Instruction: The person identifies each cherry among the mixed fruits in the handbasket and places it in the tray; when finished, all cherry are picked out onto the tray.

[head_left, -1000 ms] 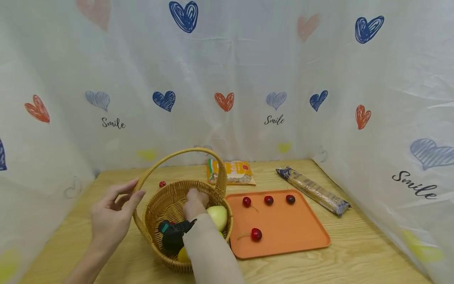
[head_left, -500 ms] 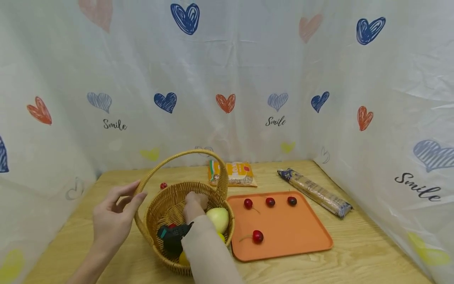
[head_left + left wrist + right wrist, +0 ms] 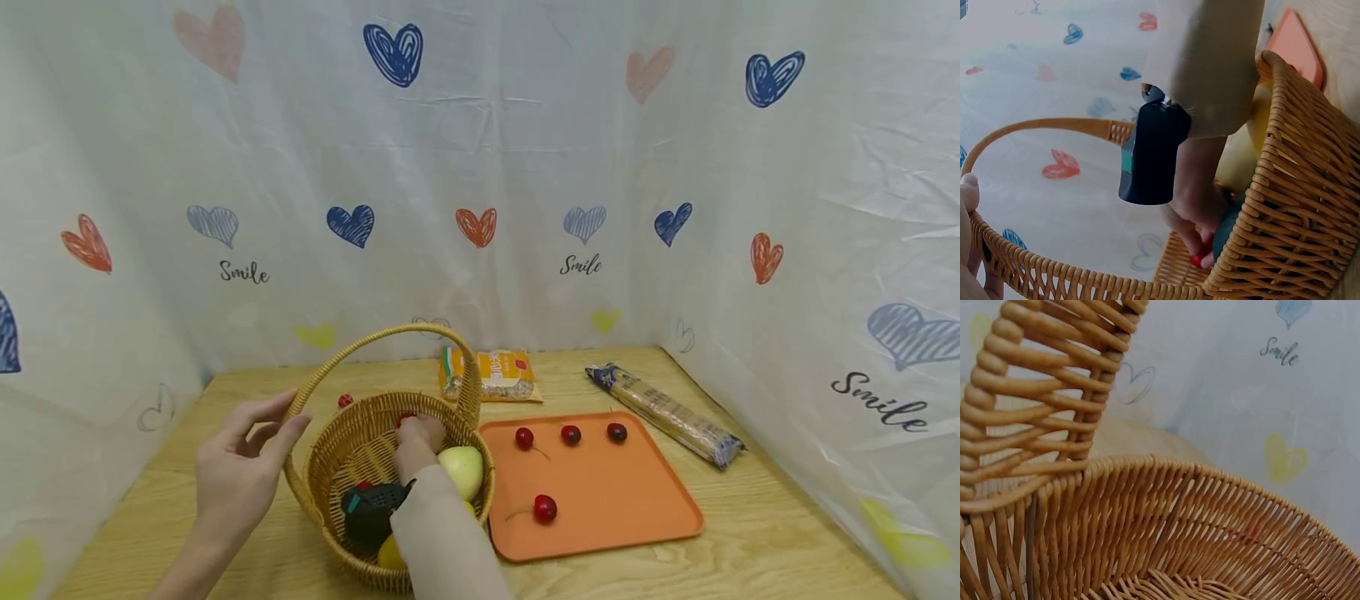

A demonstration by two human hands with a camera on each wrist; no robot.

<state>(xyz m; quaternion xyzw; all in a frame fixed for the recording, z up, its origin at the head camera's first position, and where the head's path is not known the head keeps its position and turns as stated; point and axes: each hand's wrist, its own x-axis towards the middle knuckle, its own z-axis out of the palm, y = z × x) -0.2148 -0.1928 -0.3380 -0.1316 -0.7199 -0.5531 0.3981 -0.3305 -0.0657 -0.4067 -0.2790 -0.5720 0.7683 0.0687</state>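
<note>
My left hand (image 3: 238,462) pinches the left side of the wicker basket's handle (image 3: 390,332) between thumb and fingers. Inside the wicker basket (image 3: 351,425), my right hand (image 3: 417,442) reaches down towards the far wall. Its fingers pinch a small red cherry (image 3: 1199,255), partly hidden by the fingertips in the left wrist view. Beside that hand lies a pale green, round fruit (image 3: 462,472). A yellow fruit (image 3: 391,553) sits at the basket's near side, partly covered by the right sleeve. The right wrist view shows basket weave and handle base, without the hand.
Right of the basket, an orange tray (image 3: 607,496) bears several dark red cherries. An orange food bag (image 3: 498,377) lies behind, and a long clear packet (image 3: 667,414) slants at the right. A small red item (image 3: 345,401) sits behind the basket.
My right hand has lifted slightly and turned within the basket, and the red cherry now shows at its fingertips. My left hand keeps its hold on the handle.
</note>
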